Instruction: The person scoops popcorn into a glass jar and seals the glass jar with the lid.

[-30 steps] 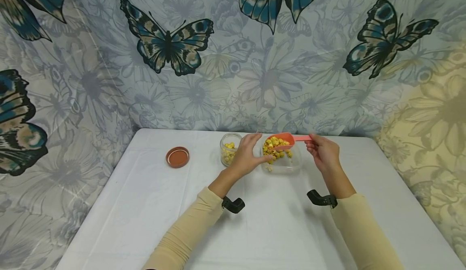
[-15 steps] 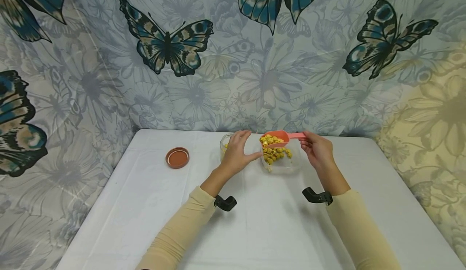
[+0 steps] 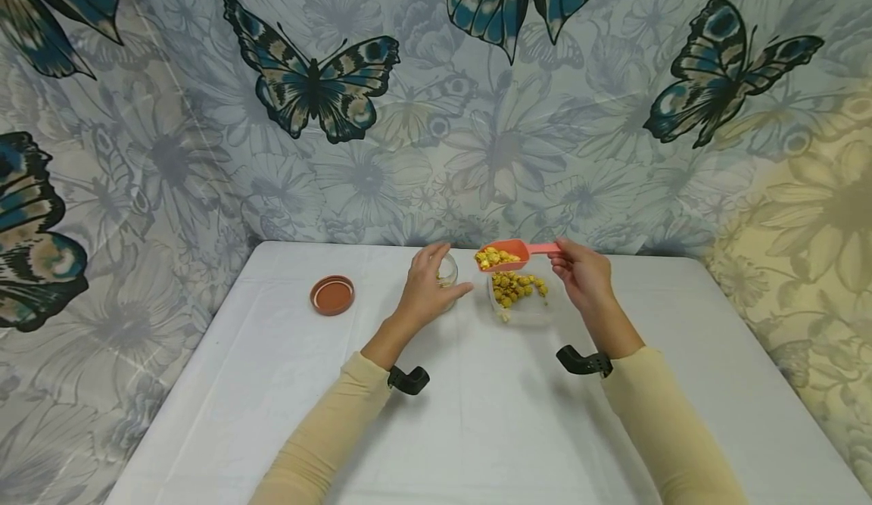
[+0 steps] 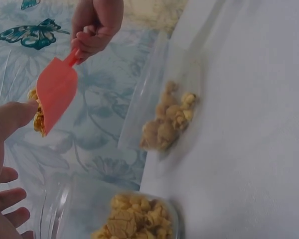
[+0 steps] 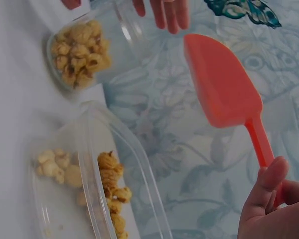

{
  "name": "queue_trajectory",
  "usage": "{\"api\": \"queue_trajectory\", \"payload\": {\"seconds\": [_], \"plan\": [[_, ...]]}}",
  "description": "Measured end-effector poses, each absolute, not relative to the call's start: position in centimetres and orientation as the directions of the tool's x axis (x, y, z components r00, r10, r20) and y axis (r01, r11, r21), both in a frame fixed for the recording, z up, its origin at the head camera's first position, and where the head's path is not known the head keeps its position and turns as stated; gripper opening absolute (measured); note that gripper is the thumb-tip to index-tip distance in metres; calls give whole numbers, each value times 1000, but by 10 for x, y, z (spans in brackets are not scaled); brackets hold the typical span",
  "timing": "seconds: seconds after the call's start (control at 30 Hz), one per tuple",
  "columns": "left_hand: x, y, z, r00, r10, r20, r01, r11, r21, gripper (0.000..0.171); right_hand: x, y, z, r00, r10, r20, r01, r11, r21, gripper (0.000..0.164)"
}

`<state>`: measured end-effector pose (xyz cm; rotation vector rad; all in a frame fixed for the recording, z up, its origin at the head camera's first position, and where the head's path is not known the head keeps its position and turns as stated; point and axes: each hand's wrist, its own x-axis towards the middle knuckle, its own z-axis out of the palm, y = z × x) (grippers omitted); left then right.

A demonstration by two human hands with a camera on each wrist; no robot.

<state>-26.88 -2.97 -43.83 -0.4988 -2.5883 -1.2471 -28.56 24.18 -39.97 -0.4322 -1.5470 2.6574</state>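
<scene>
My right hand (image 3: 582, 274) pinches the handle of a red-orange scoop (image 3: 516, 246) heaped with yellow popcorn (image 3: 496, 257). The scoop hangs tilted above the left part of a clear plastic box (image 5: 92, 184), which holds more popcorn (image 3: 514, 287). Left of the box, a glass jar (image 4: 72, 204) stands without its lid, part-filled with popcorn (image 5: 79, 52). My left hand (image 3: 424, 289) is spread beside the jar mouth and hides much of the jar in the head view. Its fingers (image 5: 174, 15) look apart from the glass in the right wrist view.
A reddish-brown round lid (image 3: 331, 295) lies on the white-covered table (image 3: 259, 384), left of the jar. Behind the table hangs a butterfly-patterned cloth (image 3: 381, 187). A black strap device is on each wrist.
The loaded scoop has moved left and slightly up, from over the box toward the jar. My left hand has shifted left, from the jar's right side to in front of it.
</scene>
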Motion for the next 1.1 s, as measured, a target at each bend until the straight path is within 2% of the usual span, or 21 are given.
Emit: {"api": "queue_trajectory", "payload": {"seconds": [0.47,0.77,1.1], "plan": [[-273,-45,-445,-945,117,306,316,573,756,81,-293,224,-405,-970,146,-194,104,-471,-876,14],[-278,-53,-454,-960,84,267,266,569,778,90,-293,215,-407,-970,123,-208,132,-454,-881,12],[-283,-56,-463,-989,36,146,141,555,820,100,-297,208,-411,-964,142,-223,151,-398,-905,9]]}}
